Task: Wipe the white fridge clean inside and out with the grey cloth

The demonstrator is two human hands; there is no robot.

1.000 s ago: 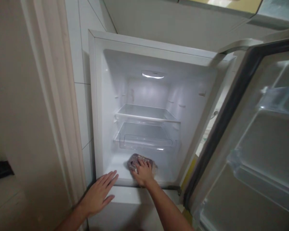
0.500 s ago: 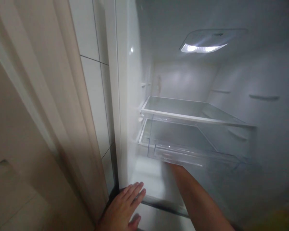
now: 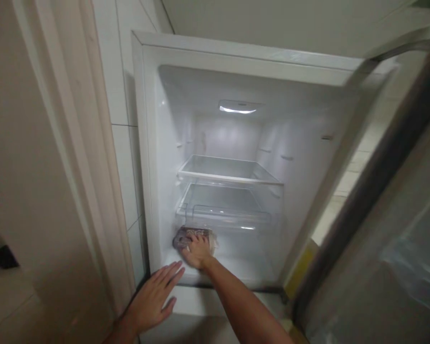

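My right hand [image 3: 197,251] reaches into the open fridge [image 3: 146,143] and presses a greyish patterned cloth [image 3: 184,236] onto the white floor of the compartment, near its left wall. The fingers are curled over the cloth. My left hand [image 3: 155,296] lies flat with fingers spread on the fridge's front lower edge, left of my right forearm. Above the cloth sit a clear drawer [image 3: 229,212] and a glass shelf [image 3: 232,172], both bare.
The fridge door [image 3: 387,191] stands open at the right, its dark seal facing me. A white tiled wall [image 3: 122,95] and a beige door frame [image 3: 68,143] flank the fridge on the left. The interior lamp [image 3: 238,109] is lit.
My view pulled back out of the fridge after leaning in close. My right hand with the cloth has shifted left and deeper on the compartment floor. My left hand stays on the front edge.
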